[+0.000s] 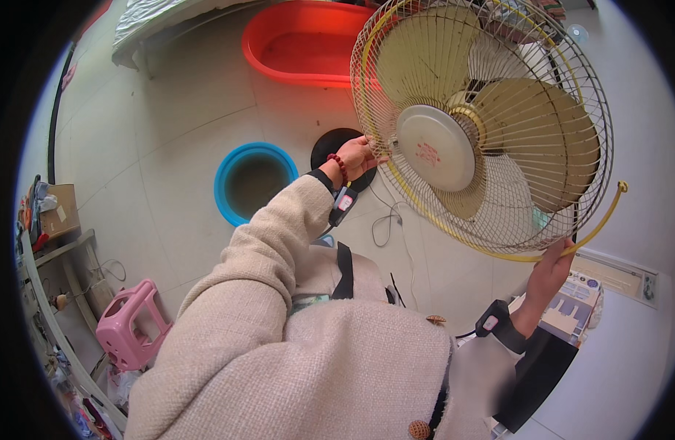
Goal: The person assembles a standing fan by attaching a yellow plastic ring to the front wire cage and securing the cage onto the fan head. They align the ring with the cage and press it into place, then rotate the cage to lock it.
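Grips fan guard (439, 149) at left rim in closed left hand (356, 157). Holds yellow band (605, 222) at lower right in curled, partly hidden right hand (548, 273).

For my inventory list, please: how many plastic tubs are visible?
2: red tub, partly behind the fan; blue tub, left of the left hand. Others may be hidden.

metal-wire fan guard (484, 130), smooth plastic tub (293, 75), rough cloth sleeve (260, 257)

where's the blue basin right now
In the head view, the blue basin sits on the floor left of centre, just left of the round black disc and below the red tub in the picture.
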A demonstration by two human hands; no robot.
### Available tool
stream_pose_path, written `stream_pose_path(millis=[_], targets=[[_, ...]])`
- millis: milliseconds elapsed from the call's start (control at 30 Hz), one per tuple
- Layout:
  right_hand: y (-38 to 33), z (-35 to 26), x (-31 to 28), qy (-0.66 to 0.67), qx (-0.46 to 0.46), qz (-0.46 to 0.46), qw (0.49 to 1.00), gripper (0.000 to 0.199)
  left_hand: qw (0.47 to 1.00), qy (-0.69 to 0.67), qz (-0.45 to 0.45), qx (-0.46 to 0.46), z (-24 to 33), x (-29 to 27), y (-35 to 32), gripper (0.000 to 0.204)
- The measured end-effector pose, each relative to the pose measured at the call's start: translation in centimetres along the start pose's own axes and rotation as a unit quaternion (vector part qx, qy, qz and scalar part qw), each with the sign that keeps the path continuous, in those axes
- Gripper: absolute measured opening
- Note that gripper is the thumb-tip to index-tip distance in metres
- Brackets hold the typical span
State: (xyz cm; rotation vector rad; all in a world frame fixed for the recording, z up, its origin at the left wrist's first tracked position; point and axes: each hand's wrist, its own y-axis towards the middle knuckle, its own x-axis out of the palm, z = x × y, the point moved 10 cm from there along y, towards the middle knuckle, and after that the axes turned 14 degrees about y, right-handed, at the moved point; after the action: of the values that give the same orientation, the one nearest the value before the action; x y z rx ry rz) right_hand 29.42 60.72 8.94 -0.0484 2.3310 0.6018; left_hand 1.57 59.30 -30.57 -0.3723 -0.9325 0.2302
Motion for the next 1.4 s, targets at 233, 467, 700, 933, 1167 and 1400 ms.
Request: stream_pose_path(millis=[233,467,700,933,1167,1400], targets=[[0.1,-0.8,0.2,-0.014,-0.019,-0.002,1.0,0.031,1.0,0.006,0.02,-0.017,-0.4,-0.6,0.3,0.023],[-0.1,-1.8,0.6,-0.043,-0.032,0.006,0.999,0.032,0.998,0.037,0.03,-0.034,-1.5,-1.3,0.8,0.016],[-0.1,-1.3,0.7,-0.032,-0.015,0.001,0.999,0.033,0.999,0.023,0.034,-0.018,-2.1,-1.7,1.3,0.018],[-0.3,-1.0,0.6,-0.017,0.011,0.004,1.0,0.035,0.999,0.009,0.034,-0.006,-2.5,-1.6,1.7,0.024],[-0.5,-1.4,0.8,-0.028,0.001,-0.001,1.0,0.036,0.999,-0.035,-0.007,-0.001,-2.4,-0.8,1.2,0.022],[-0.4,-0.9,0.2,-0.028,0.012,0.027,0.999,0.03,0.998,-0.034,-0.02,0.041,-2.5,-0.6,1.6,0.019]])
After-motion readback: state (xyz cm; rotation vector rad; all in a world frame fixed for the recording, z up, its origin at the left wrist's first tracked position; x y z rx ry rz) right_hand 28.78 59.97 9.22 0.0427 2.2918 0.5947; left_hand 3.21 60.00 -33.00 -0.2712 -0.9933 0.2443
